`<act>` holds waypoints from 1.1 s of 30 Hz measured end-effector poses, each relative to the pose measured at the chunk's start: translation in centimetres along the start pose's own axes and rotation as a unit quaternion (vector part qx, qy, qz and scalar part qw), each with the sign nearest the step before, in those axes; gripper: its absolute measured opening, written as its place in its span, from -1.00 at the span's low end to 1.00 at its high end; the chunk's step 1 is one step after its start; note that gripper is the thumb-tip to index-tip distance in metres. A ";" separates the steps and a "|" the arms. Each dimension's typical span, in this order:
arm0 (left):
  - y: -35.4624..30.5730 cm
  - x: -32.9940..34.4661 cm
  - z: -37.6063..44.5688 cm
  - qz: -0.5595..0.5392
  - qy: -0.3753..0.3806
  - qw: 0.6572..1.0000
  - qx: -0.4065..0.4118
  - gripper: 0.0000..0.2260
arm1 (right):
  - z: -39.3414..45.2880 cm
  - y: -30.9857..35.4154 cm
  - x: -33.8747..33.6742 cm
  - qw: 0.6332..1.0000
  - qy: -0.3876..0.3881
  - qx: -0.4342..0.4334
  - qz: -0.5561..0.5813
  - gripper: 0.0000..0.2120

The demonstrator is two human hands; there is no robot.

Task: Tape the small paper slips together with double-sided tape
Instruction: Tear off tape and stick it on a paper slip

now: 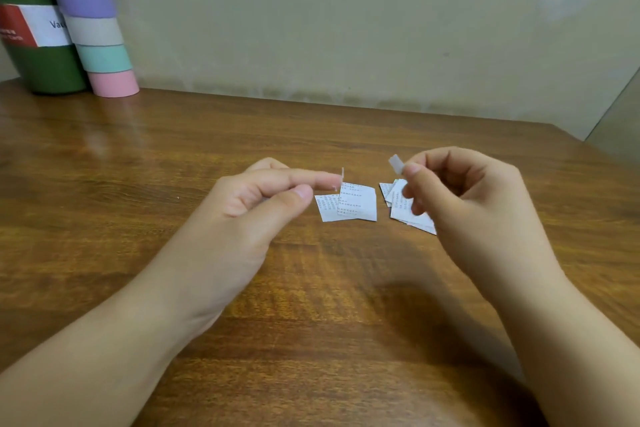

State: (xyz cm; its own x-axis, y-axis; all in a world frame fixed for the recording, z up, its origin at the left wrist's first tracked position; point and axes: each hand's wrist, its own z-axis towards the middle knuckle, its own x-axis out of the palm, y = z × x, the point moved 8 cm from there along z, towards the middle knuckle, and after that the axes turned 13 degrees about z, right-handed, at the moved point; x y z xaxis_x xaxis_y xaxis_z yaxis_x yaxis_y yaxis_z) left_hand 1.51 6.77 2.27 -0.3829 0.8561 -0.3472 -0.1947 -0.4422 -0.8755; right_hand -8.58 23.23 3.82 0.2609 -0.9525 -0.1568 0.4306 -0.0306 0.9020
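- The wooden table (311, 288) fills the lower part of the view, and two overlapping paper slips (349, 206) lie flat on it near the middle; every place below is told from this pair.
- The pair is white with rows of small print; the right-hand slip partly covers the left-hand one.
- The left hand (249, 204) hovers just left of the pair, above the table — its forefinger stretched toward the slips, its thumb pressed up under that finger.
- At the tip of that forefinger stands a thin white strip (342, 174), seen edge-on, just above the pair's upper left corner. It seems to cling to the fingertip; whether it is tape or backing paper cannot be told.
- The right hand (460, 198) hangs to the right of the pair, fingers curled inward, thumb and forefinger pinching a small pale tab (396, 164) that sticks up and to the left.
- Beneath the right hand, just right of the pair and apart from it, lies a small pile of slips (398, 204), fanned loosely and partly hidden by the fingers.
- Far to the upper left of the pair, at the table's back corner, stands a dark green flask (38, 73) with a red and white label.
- Leaning against the flask is a tall tube (93, 28) banded in grey, purple, teal and pink — its pink foot rests on the table.
- A plain pale wall (346, 17) rises behind the table.
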 end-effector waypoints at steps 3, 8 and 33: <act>0.2 -0.5 0.1 0.045 -0.020 0.999 0.001 -0.86 | 1.6 -1.7 -2.5 0.993 -0.034 0.024 -0.114 -0.82; 0.6 -0.6 0.1 0.139 -0.047 0.989 0.010 -0.81 | 3.2 -5.2 -4.7 0.970 -0.044 0.095 -0.218 -0.83; 2.0 -1.2 0.7 0.228 -0.084 0.970 0.000 -0.83 | 4.7 -5.2 5.7 0.855 0.251 0.036 -0.453 -0.59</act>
State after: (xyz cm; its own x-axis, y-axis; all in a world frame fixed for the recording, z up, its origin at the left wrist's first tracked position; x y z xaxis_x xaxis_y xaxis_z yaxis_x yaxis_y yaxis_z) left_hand 0.95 4.70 1.16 -0.5709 0.5162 -0.6384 0.0288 -0.7645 -0.6439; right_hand -13.43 16.55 0.12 0.1945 -0.2795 -0.9402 0.6033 -0.7217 0.3393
